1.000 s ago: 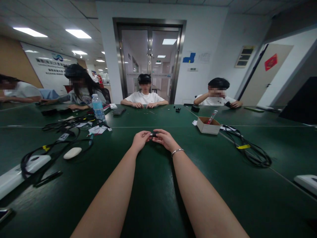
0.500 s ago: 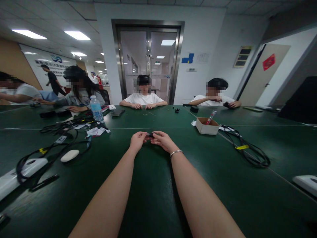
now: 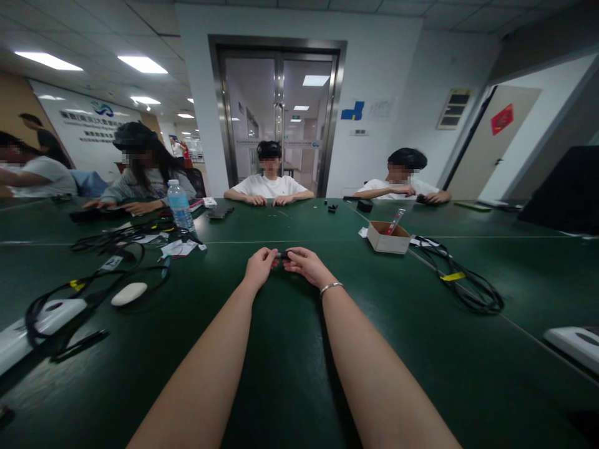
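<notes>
Small black part (image 3: pixel 283 254) pinched between both hands, low over green worktop (image 3: pixel 290 349), mid-frame. Left hand (image 3: pixel 259 267) fingers grasp its left end; right hand (image 3: pixel 306 265) fingers grasp right end, bracelet (image 3: pixel 331 287) on wrist. Cardboard box (image 3: pixel 388 237) well apart to right; cables (image 3: pixel 463 280) beyond it.

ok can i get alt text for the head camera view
Two bare forearms reach across a dark green table, the left hand and right hand pinching a small black object between their fingers. Black cables, an open cardboard box and a water bottle lie around; other people sit opposite.
</notes>
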A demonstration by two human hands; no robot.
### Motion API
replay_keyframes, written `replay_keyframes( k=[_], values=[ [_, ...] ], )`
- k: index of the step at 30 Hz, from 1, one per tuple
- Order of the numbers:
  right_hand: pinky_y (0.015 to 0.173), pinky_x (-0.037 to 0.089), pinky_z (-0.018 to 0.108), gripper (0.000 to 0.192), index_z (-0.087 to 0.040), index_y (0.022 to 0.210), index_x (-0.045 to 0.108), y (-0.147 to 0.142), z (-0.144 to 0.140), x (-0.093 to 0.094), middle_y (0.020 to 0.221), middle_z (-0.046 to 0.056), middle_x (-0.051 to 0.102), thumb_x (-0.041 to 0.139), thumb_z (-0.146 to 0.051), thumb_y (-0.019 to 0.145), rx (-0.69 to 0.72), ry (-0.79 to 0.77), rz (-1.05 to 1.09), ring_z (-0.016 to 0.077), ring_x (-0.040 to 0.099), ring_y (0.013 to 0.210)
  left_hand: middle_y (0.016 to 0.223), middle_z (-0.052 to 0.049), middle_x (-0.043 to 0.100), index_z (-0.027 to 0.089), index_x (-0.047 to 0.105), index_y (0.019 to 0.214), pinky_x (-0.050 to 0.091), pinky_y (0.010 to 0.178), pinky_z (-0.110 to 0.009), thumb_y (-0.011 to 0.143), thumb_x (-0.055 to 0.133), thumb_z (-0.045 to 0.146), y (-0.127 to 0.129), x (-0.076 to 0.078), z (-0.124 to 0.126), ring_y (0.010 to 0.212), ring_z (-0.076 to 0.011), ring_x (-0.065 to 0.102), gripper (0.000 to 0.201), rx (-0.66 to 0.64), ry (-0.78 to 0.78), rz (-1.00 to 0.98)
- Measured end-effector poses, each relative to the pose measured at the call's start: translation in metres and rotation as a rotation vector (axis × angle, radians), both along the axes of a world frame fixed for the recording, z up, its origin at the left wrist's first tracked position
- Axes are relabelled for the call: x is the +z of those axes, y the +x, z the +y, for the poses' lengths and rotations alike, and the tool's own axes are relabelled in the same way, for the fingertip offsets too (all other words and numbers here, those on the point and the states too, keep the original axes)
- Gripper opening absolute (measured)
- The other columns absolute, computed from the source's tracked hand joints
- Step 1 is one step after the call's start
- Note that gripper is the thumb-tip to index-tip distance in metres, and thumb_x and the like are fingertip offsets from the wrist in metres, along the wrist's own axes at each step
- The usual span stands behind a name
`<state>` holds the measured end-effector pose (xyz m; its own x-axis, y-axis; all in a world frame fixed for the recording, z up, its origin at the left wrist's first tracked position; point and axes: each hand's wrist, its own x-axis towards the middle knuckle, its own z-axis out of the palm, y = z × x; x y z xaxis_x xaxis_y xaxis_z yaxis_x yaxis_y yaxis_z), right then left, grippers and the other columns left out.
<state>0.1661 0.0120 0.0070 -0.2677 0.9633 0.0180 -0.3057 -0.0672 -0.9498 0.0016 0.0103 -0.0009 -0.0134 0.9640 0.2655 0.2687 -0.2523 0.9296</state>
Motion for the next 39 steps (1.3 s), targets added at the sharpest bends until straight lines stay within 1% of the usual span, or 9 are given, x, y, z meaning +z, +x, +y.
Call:
replay_keyframes(
  k=[5, 8, 12, 17, 21, 24, 28, 33, 39],
  values=[
    [0.062, 0.058, 0.024, 0.012, -0.011, 0.092, 0.058, 0.0002, 0.0004, 0.0005, 0.074, 0.006, 0.066, 0.064, -0.009, 0.082, 0.016, -0.003, -0.011, 0.0135, 0.066, 0.062, 0.066, -0.003, 0.057, 0.019, 0.060, 0.061, 0.034, 0.061, -0.027, 0.082, 0.049, 0.048, -0.0044, 0.0015, -0.0014, 0.065, -0.0174, 0.051, 0.037, 0.111, 0.130, 0.273],
    [0.062, 0.058, 0.023, 0.014, -0.012, 0.094, 0.059, 0.0006, -0.0003, 0.0011, 0.076, 0.006, 0.066, 0.065, -0.008, 0.081, 0.043, -0.002, -0.023, 0.0126, 0.066, 0.062, 0.065, -0.004, 0.055, 0.019, 0.060, 0.053, 0.034, 0.063, -0.028, 0.082, 0.048, 0.044, -0.0050, 0.0004, 0.0011, 0.066, -0.0189, 0.051, 0.040, 0.128, 0.158, 0.281],
    [0.062, 0.057, 0.022, 0.017, -0.012, 0.097, 0.059, 0.0010, -0.0019, 0.0020, 0.076, 0.005, 0.067, 0.066, -0.011, 0.081, 0.105, 0.013, -0.043, 0.0125, 0.067, 0.063, 0.057, -0.003, 0.052, 0.020, 0.056, 0.046, 0.032, 0.062, -0.028, 0.083, 0.044, 0.044, -0.0051, -0.0004, 0.0015, 0.061, -0.0187, 0.049, 0.046, 0.149, 0.103, 0.271],
    [0.062, 0.057, 0.021, 0.018, -0.012, 0.096, 0.060, 0.0017, -0.0017, 0.0012, 0.075, 0.005, 0.067, 0.067, -0.011, 0.080, 0.107, 0.018, -0.039, 0.0127, 0.067, 0.065, 0.055, -0.003, 0.053, 0.020, 0.051, 0.046, 0.030, 0.058, -0.028, 0.085, 0.042, 0.044, -0.0040, 0.0047, -0.0034, 0.055, -0.0173, 0.047, 0.047, 0.145, 0.048, 0.285],
    [0.060, 0.057, 0.021, 0.014, -0.011, 0.096, 0.059, 0.0021, -0.0002, 0.0003, 0.073, 0.006, 0.067, 0.064, -0.012, 0.083, 0.088, 0.003, -0.034, 0.0120, 0.066, 0.062, 0.060, -0.003, 0.055, 0.019, 0.053, 0.050, 0.031, 0.058, -0.027, 0.085, 0.042, 0.047, -0.0028, 0.0041, -0.0032, 0.058, -0.0170, 0.049, 0.045, 0.135, 0.082, 0.290],
    [0.057, 0.056, 0.019, 0.008, -0.011, 0.094, 0.058, 0.0013, 0.0002, 0.0011, 0.068, 0.006, 0.067, 0.058, -0.011, 0.087, 0.065, -0.006, -0.034, 0.0112, 0.065, 0.057, 0.062, -0.002, 0.057, 0.019, 0.057, 0.058, 0.033, 0.058, -0.026, 0.083, 0.043, 0.051, -0.0026, -0.0005, -0.0008, 0.060, -0.0165, 0.050, 0.043, 0.097, 0.071, 0.255],
    [0.054, 0.055, 0.019, 0.003, -0.011, 0.092, 0.056, -0.0001, -0.0010, 0.0031, 0.065, 0.007, 0.066, 0.054, -0.012, 0.090, 0.049, -0.016, -0.027, 0.0111, 0.063, 0.053, 0.070, -0.003, 0.062, 0.018, 0.060, 0.071, 0.038, 0.059, -0.025, 0.081, 0.048, 0.051, -0.0025, -0.0039, 0.0009, 0.063, -0.0155, 0.055, 0.037, -0.001, -0.002, 0.093],
    [0.053, 0.054, 0.019, 0.006, -0.010, 0.090, 0.056, 0.0002, -0.0030, 0.0045, 0.065, 0.008, 0.066, 0.052, -0.014, 0.091, 0.049, -0.014, -0.020, 0.0109, 0.062, 0.052, 0.065, -0.001, 0.059, 0.016, 0.058, 0.070, 0.036, 0.054, -0.024, 0.077, 0.053, 0.051, -0.0044, -0.0008, 0.0001, 0.054, -0.0122, 0.049, 0.036, -0.045, -0.029, 0.000],
    [0.051, 0.053, 0.018, 0.009, -0.009, 0.086, 0.057, 0.0009, 0.0003, 0.0013, 0.064, 0.009, 0.066, 0.060, -0.018, 0.088, 0.046, -0.006, -0.001, 0.0110, 0.061, 0.050, 0.070, -0.001, 0.059, 0.014, 0.061, 0.084, 0.038, 0.058, -0.023, 0.067, 0.067, 0.043, -0.0068, 0.0003, 0.0021, 0.061, -0.0119, 0.051, 0.034, -0.111, 0.018, -0.094]
  ],
)
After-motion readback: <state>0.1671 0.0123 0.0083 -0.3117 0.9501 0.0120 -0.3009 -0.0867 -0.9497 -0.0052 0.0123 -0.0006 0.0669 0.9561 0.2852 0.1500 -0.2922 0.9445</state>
